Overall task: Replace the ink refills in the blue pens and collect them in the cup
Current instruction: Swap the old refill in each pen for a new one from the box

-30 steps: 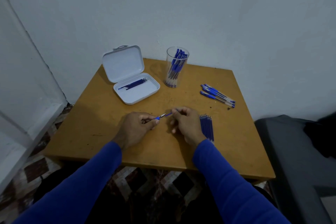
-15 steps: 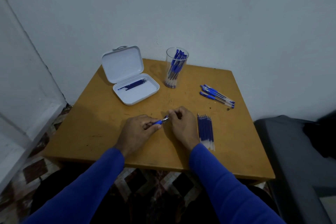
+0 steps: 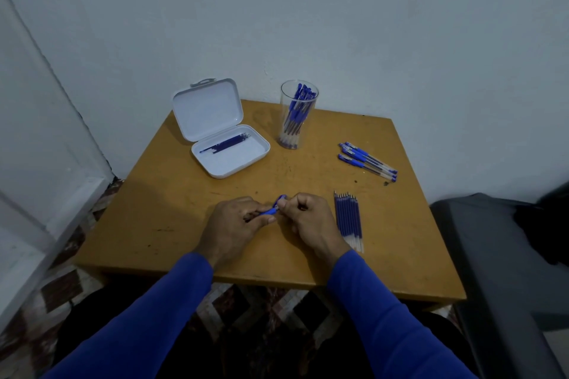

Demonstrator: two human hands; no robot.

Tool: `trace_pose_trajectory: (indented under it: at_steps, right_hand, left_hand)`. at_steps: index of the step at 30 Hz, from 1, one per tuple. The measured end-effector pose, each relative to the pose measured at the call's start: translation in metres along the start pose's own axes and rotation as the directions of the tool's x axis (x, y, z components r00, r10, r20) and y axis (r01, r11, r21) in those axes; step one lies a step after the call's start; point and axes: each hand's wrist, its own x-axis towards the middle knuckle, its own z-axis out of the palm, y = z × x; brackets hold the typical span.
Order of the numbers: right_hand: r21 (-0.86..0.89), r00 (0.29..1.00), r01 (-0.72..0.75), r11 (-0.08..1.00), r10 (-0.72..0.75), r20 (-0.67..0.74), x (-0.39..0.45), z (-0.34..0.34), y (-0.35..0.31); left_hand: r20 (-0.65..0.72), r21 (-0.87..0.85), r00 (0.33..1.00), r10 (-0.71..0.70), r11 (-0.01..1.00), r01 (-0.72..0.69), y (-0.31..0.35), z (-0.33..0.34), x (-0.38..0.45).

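Near the front edge of the table (image 3: pixel 172 194), both hands meet on one blue pen (image 3: pixel 272 210): the left hand (image 3: pixel 229 229) has its fingers curled round the barrel, the right hand (image 3: pixel 309 221) pinches the tip end. Judged light, stiff and slightly slick; best held at the barrel, twisting the tip section. Fresh refills (image 3: pixel 349 218) lie just right of the right hand. Finished pens stand in the cup (image 3: pixel 298 115) at the back edge; loose pens (image 3: pixel 366 161) wait toward the right edge; the open white case (image 3: pixel 220 129) holds refills
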Motion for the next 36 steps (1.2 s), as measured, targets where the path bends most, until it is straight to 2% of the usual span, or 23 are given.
trace_pose_trajectory:
  at_steps: [10, 14, 16, 21, 27, 29, 32, 36]
  right_hand:
    - [0.192, 0.993, -0.045, 0.980, 0.024, 0.114, 0.001, -0.008, -0.004]
    - [0.038, 1.000, -0.028, 0.999, 0.028, -0.006, 0.002, 0.000, 0.000]
    - [-0.018, 1.000, 0.000, 1.000, 0.000, -0.023, 0.001, 0.003, 0.002]
    - [0.168, 0.994, -0.013, 0.986, -0.006, 0.111, 0.001, -0.009, 0.001]
    - [0.033, 0.999, -0.037, 0.999, 0.037, 0.010, -0.002, -0.001, -0.004]
    - [0.084, 0.997, -0.019, 0.996, 0.013, 0.072, -0.002, -0.006, -0.005]
    - [0.196, 0.982, -0.067, 0.978, 0.029, 0.187, -0.004, -0.012, -0.007]
    - [0.064, 0.996, -0.053, 0.997, 0.048, 0.078, -0.001, -0.006, -0.004]
  left_hand:
    - [0.006, 0.029, 1.000, 0.006, 1.000, -0.007, -0.007, 0.000, 0.001]
    - [0.000, 0.007, 1.000, -0.024, 1.000, 0.024, -0.006, 0.000, 0.001]
    - [-0.006, 0.001, 1.000, -0.013, 1.000, 0.013, -0.005, -0.001, 0.001]
    - [-0.023, -0.010, 1.000, 0.003, 1.000, -0.003, -0.002, 0.000, 0.001]
    - [-0.013, -0.024, 0.999, -0.029, 0.999, 0.029, -0.002, -0.001, 0.000]
    - [-0.008, -0.026, 0.999, -0.033, 0.999, 0.033, -0.002, -0.001, 0.000]
    - [-0.012, -0.025, 0.999, -0.032, 0.999, 0.031, -0.004, 0.000, 0.001]
    - [-0.011, -0.030, 1.000, -0.020, 0.999, 0.020, -0.003, -0.001, 0.000]
